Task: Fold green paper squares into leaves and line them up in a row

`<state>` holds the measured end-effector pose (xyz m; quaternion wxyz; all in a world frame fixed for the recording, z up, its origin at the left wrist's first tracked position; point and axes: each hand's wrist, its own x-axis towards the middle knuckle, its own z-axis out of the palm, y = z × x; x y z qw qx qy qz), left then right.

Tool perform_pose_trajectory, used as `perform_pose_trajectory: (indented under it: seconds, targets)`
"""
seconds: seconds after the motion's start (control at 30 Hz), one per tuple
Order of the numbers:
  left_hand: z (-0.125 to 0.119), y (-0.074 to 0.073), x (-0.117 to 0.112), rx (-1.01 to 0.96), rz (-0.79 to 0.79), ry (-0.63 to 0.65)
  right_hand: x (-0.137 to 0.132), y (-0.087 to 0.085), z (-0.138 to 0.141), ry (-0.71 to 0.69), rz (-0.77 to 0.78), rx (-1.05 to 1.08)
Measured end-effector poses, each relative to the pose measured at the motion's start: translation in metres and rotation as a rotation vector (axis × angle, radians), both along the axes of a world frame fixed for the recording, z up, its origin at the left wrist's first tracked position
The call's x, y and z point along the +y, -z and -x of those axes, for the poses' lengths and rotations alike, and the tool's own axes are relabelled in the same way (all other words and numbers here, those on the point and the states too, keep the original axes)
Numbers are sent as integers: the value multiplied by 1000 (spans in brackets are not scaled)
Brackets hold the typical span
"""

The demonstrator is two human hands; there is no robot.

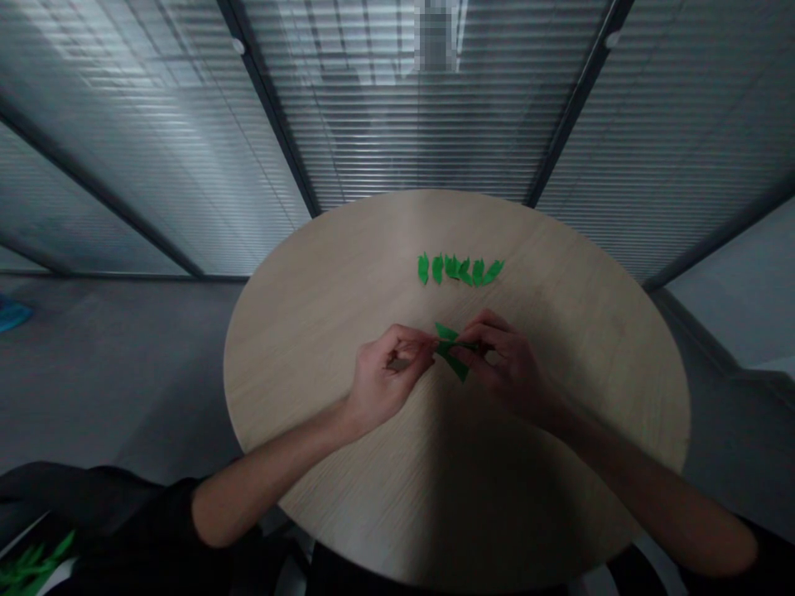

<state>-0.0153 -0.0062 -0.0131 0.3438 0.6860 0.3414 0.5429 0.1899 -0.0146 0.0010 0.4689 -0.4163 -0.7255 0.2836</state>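
Between my hands, above the middle of the table, is a piece of green folded paper with pointed corners spreading up and down. My left hand pinches its left side between thumb and fingertips. From the other side, my right hand grips the paper with thumb and fingers, hiding part of it. Beyond my hands, several small green folded paper pieces lie in a row on the round wooden table; those on the right lie close together or overlap.
Glass partitions with blinds and dark frames stand behind the table's far edge. At the lower left, more green pieces show in something with a white edge. A blue item lies on the grey floor at far left.
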Motion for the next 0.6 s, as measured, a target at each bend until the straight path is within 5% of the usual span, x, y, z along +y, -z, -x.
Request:
perform_pose_trajectory:
  seconds: [0.6]
  targets:
    - [-5,-3,2,-101,98,7,3,2,0,-15,25,-50]
